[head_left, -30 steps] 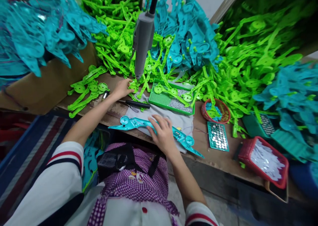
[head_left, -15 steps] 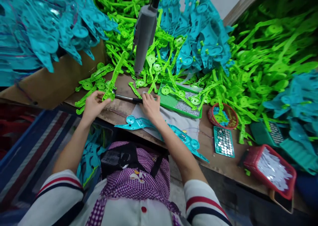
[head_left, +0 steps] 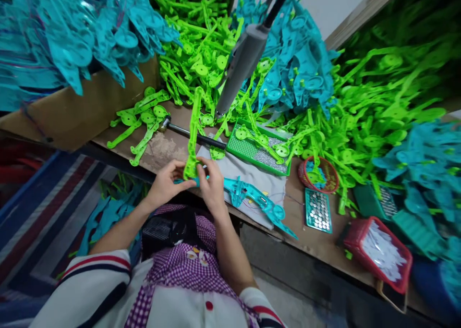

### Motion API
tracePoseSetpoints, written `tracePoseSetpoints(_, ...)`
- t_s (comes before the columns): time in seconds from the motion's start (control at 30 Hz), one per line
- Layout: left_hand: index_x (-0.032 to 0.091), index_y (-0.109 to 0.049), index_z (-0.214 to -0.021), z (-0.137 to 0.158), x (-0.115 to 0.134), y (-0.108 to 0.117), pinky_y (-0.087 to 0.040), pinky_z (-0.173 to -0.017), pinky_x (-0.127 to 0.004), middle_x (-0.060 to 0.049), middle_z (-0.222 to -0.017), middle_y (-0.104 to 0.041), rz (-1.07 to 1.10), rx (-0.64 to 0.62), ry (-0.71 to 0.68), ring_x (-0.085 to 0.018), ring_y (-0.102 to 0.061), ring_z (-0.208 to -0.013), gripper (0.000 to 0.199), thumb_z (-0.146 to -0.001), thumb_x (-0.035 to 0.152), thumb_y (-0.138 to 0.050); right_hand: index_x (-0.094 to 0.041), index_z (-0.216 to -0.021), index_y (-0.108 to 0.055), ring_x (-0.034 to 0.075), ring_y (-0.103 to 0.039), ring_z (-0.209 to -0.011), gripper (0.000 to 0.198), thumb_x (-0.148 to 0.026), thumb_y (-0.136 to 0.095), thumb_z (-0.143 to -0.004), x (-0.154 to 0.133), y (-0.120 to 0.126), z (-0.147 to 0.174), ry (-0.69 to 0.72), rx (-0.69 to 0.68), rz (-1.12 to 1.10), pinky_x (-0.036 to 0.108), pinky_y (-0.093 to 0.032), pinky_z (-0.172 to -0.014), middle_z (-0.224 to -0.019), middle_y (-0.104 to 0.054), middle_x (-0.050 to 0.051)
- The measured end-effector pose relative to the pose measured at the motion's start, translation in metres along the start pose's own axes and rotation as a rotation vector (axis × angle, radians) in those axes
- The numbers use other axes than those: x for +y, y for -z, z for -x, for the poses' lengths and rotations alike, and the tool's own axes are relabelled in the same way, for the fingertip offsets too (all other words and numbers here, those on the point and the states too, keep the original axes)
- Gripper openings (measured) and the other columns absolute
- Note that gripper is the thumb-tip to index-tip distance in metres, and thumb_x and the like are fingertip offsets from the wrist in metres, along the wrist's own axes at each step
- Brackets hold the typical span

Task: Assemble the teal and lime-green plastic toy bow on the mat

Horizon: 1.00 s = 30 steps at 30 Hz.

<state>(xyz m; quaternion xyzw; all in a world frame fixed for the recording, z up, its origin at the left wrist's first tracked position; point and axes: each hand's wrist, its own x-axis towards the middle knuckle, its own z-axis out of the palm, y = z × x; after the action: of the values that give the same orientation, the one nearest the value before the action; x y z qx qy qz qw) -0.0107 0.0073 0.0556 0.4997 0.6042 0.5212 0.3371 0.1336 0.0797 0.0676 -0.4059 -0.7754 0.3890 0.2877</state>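
Note:
Both hands meet at the lower end of a long, bright green plastic part [head_left: 194, 131], which stands nearly upright above the bench edge. My left hand [head_left: 169, 180] grips it from the left, thumb in front. From the right, my right hand [head_left: 212, 181] closes its fingers on the same end; the exact contact is partly hidden. Just beneath and to the right lies a long teal plastic piece [head_left: 248, 192] on a grey cloth [head_left: 230, 167]. Behind the hands, a hammer [head_left: 183, 131] rests on the bench. A grey hanging power screwdriver [head_left: 242, 66] points down beyond the green part.
A green tray [head_left: 230, 150] of small metal pieces stands behind the cloth. Rightward are a red basket [head_left: 334, 188], a teal tray of round metal discs [head_left: 317, 210] and a red bin [head_left: 407, 275] of white pieces. Green parts [head_left: 382, 112] and teal parts [head_left: 298, 44] are heaped behind.
My left hand has brought the green part rightward and nearer my body. My right hand has left the hammer's handle and come to the green part. The view has shifted slightly.

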Motion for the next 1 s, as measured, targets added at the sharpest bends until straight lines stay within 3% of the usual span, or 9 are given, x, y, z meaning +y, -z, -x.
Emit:
tracePoseSetpoints(0.13,0.024,-0.061,-0.125,-0.006,-0.006,0.032,-0.048,-0.099,-0.040,-0.009,-0.119,-0.063,-0.425,-0.142,-0.209,-0.023,-0.060,-0.113,0.038,-0.091,0.041,-0.059,-0.018,-0.111,-0.068,0.019,-0.065,-0.092,0.030,-0.030,-0.046,-0.095,-0.001,0.031,-0.020,-0.011,-0.199,-0.091,0.030,-0.052,-0.080,-0.105,-0.072,0.008)
tracePoseSetpoints(0.3,0.023,-0.069,-0.111,-0.021,-0.045,0.061,-0.041,-0.102,-0.047,-0.011,-0.123,-0.061,-0.783,-0.191,-0.138,-0.029,-0.053,-0.118,0.025,-0.090,0.032,-0.058,-0.019,-0.105,-0.071,0.014,-0.061,-0.077,0.027,-0.029,-0.050,-0.092,-0.007,0.062,-0.032,0.047,-0.394,-0.082,0.026,-0.047,-0.070,-0.092,-0.072,0.003)
tracePoseSetpoints(0.47,0.022,-0.067,-0.089,-0.028,-0.049,0.052,-0.035,-0.103,-0.048,-0.008,-0.109,-0.069,-0.796,-0.175,-0.162,-0.025,-0.060,-0.107,0.018,-0.094,0.027,-0.051,-0.017,-0.101,-0.072,0.015,-0.061,-0.076,0.026,-0.026,-0.051,-0.089,0.005,0.066,-0.023,0.020,-0.402,-0.002,0.028,-0.047,-0.070,-0.093,-0.073,0.005)
tracePoseSetpoints(0.63,0.024,-0.067,-0.092,-0.007,0.007,0.040,-0.045,-0.091,-0.039,-0.004,-0.083,-0.068,-0.729,-0.112,-0.354,-0.020,-0.064,-0.083,0.023,-0.097,0.033,-0.046,-0.017,-0.104,-0.071,0.016,-0.064,-0.077,0.025,-0.022,-0.050,-0.090,0.006,0.055,-0.039,0.010,-0.387,0.134,0.028,-0.046,-0.070,-0.092,-0.074,0.005)
tracePoseSetpoints(0.73,0.026,-0.068,-0.096,0.019,0.028,0.031,-0.050,-0.071,-0.029,-0.002,-0.078,-0.065,-0.657,-0.228,-0.464,-0.017,-0.063,-0.072,0.020,-0.095,0.038,-0.052,-0.017,-0.103,-0.071,0.019,-0.067,-0.083,0.021,-0.020,-0.055,-0.089,0.008,0.031,-0.049,-0.013,-0.437,0.314,0.029,-0.046,-0.074,-0.093,-0.075,0.006)
tracePoseSetpoints(0.8,0.026,-0.067,-0.103,0.032,0.022,0.028,-0.051,-0.067,-0.027,-0.002,-0.082,-0.065,-0.641,-0.228,-0.446,-0.016,-0.063,-0.071,0.020,-0.094,0.039,-0.055,-0.018,-0.104,-0.070,0.021,-0.068,-0.084,0.020,-0.024,-0.056,-0.091,0.012,0.015,-0.048,-0.041,-0.464,0.391,0.029,-0.046,-0.074,-0.090,-0.075,0.007)
tracePoseSetpoints(0.87,0.025,-0.065,-0.111,0.039,0.004,0.026,-0.053,-0.069,-0.027,-0.003,-0.090,-0.065,-0.644,-0.089,-0.330,-0.016,-0.065,-0.075,0.023,-0.094,0.038,-0.055,-0.018,-0.106,-0.069,0.021,-0.068,-0.084,0.022,-0.027,-0.055,-0.093,0.018,0.006,-0.043,-0.043,-0.462,0.400,0.030,-0.046,-0.074,-0.091,-0.075,0.007)
tracePoseSetpoints(0.93,0.025,-0.064,-0.118,0.040,-0.017,0.026,-0.054,-0.069,-0.027,-0.004,-0.095,-0.064,-0.621,0.060,-0.194,-0.016,-0.065,-0.075,0.028,-0.093,0.037,-0.057,-0.018,-0.108,-0.069,0.020,-0.068,-0.088,0.022,-0.024,-0.052,-0.094,0.022,0.008,-0.034,0.014,-0.457,0.383,0.029,-0.046,-0.078,-0.097,-0.075,0.008)
tracePoseSetpoints(1.0,0.025,-0.066,-0.116,0.038,-0.032,0.025,-0.055,-0.068,-0.027,-0.004,-0.096,-0.064,-0.553,0.097,-0.131,-0.014,-0.064,-0.073,0.027,-0.092,0.036,-0.059,-0.019,-0.107,-0.069,0.018,-0.067,-0.091,0.023,-0.022,-0.050,-0.095,0.022,0.017,-0.026,0.109,-0.496,0.367,0.028,-0.046,-0.080,-0.099,-0.074,0.008)
